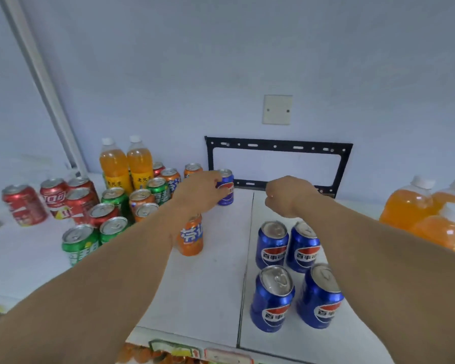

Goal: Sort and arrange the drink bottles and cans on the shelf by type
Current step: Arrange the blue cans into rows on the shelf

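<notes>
Nearest the lens, both bare forearms reaching out over the white shelf [208, 285], with four blue cans [294, 274] standing upright in a square to the right of the shelf seam. Further out, left hand [202, 193] wrapped round a lone blue can [226, 187] at the far edge, fingers curled on its side, can upright and apparently resting on the shelf near the black wall bracket [276, 164]. Right hand [286, 195] loosely fisted over bare shelf, grasping nothing visible. Directly under the left wrist, a single orange can [191, 236], very close to the forearm. To the left, mixed green cans [113, 214], red cans [53, 200] and more orange ones packed close, two orange bottles [128, 166] behind them; large orange jugs [431, 216] far right. Likely risks: dragging the held can back low and clipping the orange can below the wrist, toppling it into the crowded cluster; sweeping the left elbow across the green cans at the near left; setting the can down too tight against the blue square and knocking a neighbour over. Safer judged: lifting clear first, then crossing the seam.
</notes>
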A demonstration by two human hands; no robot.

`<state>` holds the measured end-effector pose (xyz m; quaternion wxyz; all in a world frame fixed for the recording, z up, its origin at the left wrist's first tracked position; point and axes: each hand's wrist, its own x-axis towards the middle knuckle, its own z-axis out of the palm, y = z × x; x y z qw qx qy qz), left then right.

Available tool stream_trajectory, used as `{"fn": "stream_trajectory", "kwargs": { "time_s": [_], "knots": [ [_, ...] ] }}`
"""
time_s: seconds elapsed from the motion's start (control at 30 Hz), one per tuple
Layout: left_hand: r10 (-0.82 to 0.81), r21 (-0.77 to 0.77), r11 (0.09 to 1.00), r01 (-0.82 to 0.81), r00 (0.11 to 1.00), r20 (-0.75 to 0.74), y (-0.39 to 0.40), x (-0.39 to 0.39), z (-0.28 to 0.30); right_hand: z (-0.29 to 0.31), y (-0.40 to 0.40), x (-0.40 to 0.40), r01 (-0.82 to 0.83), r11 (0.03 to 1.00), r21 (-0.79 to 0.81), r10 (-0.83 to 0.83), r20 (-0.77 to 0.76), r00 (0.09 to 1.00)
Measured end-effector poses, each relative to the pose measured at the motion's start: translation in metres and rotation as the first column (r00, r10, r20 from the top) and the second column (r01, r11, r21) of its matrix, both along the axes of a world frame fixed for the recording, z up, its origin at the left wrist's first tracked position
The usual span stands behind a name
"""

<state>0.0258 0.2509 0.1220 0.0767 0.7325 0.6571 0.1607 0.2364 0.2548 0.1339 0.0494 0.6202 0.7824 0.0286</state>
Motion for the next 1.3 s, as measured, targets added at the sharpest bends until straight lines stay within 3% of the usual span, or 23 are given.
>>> {"fn": "stream_trajectory", "kwargs": {
  "time_s": [0.13, 0.37, 0.73, 0.9, 1.0, 1.17, 1.3],
  "knots": [
    [0.121, -0.077, 0.990, -0.117, 0.992, 0.044, 0.036, -0.031, -0.006, -0.014, 0.045, -0.037, -0.044, 0.997, -0.057, 0.034, -0.167, 0.985],
    [0.222, -0.249, 0.952, -0.180, 0.963, 0.152, 0.102, -0.058, -0.028, -0.043, 0.120, -0.074, 0.014, 0.987, -0.160, -0.084, -0.438, 0.895],
    [0.265, -0.350, 0.912, -0.215, 0.959, 0.099, 0.154, -0.062, -0.058, -0.083, 0.183, -0.104, 0.038, 0.957, -0.288, -0.208, -0.591, 0.779],
    [0.236, -0.356, 0.916, -0.185, 0.966, 0.107, 0.158, -0.065, -0.064, -0.099, 0.187, -0.102, 0.076, 0.962, -0.264, -0.241, -0.682, 0.691],
    [0.227, -0.328, 0.931, -0.160, 0.958, 0.176, 0.157, -0.067, -0.065, -0.096, 0.184, -0.090, 0.083, 0.947, -0.311, -0.299, -0.758, 0.579],
    [0.230, -0.342, 0.937, -0.073, 0.866, 0.444, 0.157, -0.057, -0.048, -0.074, 0.164, -0.046, 0.084, 0.879, -0.469, -0.473, -0.836, 0.280],
    [0.166, -0.253, 0.967, -0.029, 0.826, 0.539, 0.153, -0.031, -0.037, -0.056, 0.141, 0.003, 0.077, 0.862, -0.501, -0.505, -0.839, 0.202]
  ]
}}
